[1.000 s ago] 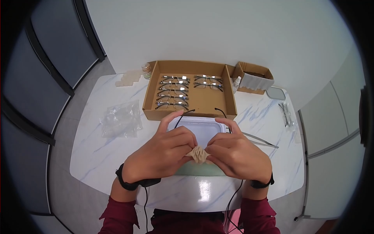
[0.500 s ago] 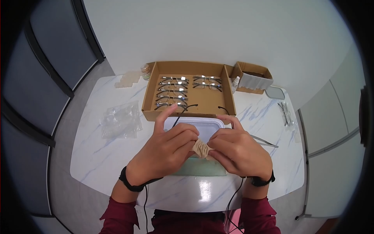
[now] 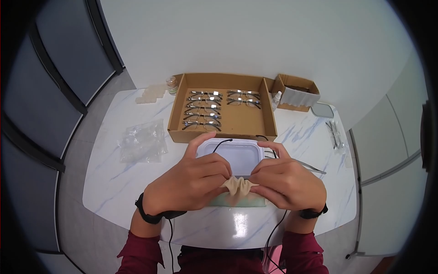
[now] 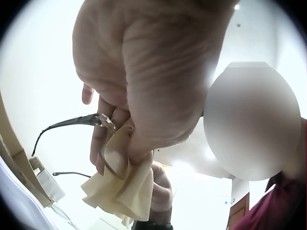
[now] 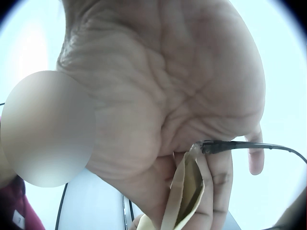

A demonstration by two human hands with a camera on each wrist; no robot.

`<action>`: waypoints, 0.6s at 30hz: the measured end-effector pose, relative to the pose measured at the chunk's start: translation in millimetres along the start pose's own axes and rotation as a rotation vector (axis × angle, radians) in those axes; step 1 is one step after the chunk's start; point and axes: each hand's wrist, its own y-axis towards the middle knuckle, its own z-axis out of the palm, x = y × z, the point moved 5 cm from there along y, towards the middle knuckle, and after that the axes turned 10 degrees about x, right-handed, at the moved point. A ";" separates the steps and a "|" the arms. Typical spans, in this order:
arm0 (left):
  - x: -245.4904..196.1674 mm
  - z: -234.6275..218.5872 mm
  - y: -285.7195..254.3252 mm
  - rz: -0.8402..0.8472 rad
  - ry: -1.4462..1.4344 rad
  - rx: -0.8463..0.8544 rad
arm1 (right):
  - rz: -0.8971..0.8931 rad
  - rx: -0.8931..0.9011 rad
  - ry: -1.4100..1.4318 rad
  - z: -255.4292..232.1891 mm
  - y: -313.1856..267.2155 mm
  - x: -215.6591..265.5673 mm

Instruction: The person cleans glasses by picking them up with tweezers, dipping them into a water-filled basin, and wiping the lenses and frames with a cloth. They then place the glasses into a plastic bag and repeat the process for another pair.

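Cloth (image 3: 239,186) bunches, beige and creased, against dark-templed glasses (image 4: 76,121).

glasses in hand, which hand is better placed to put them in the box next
Probably the right hand: it is nearer the bare part of the box, while the left hand is nearer the filled side. Both hold glasses and cloth.

Head view, farther off, looks forward and down; wrist views, close under left hand (image 3: 190,180) and right hand (image 3: 288,181), face the fingers (image 5: 220,182); all share the cloth (image 3: 239,186)
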 end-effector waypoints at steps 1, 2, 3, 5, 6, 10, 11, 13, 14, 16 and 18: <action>1.3 -3.1 -0.9 -0.014 -0.005 -0.005 | 0.011 -0.020 -0.005 -2.8 -1.4 -0.2; 2.4 -6.1 -1.8 -0.029 -0.009 -0.011 | 0.022 -0.039 -0.011 -5.8 -2.8 -0.5; 2.4 -8.6 -2.5 -0.030 -0.007 -0.013 | 0.019 -0.039 -0.012 -7.9 -4.1 -0.3; 3.7 -13.3 -4.5 -0.045 -0.050 -0.023 | 0.031 -0.052 0.018 -12.6 -7.3 -1.0; 4.4 -15.5 -6.1 -0.045 -0.049 -0.025 | 0.030 -0.051 0.017 -14.6 -8.9 -1.2; 4.1 -17.7 -10.5 -0.007 -0.135 -0.016 | -0.005 -0.049 0.076 -21.1 -13.5 -1.2; 3.5 -16.7 -10.8 0.000 -0.171 -0.002 | -0.012 -0.037 0.098 -21.4 -13.9 -1.1; 2.0 -16.7 -10.1 -0.003 -0.168 0.004 | -0.028 -0.044 0.109 -22.0 -14.6 -1.5; 1.4 -16.2 -9.4 -0.007 -0.166 0.012 | -0.044 -0.052 0.120 -22.2 -14.9 -1.6; 0.8 -12.8 -8.4 -0.009 -0.148 0.025 | -0.049 -0.057 0.129 -20.8 -13.9 -2.7; 0.4 -8.8 -7.3 -0.011 -0.130 0.039 | -0.054 -0.062 0.139 -19.8 -12.6 -2.7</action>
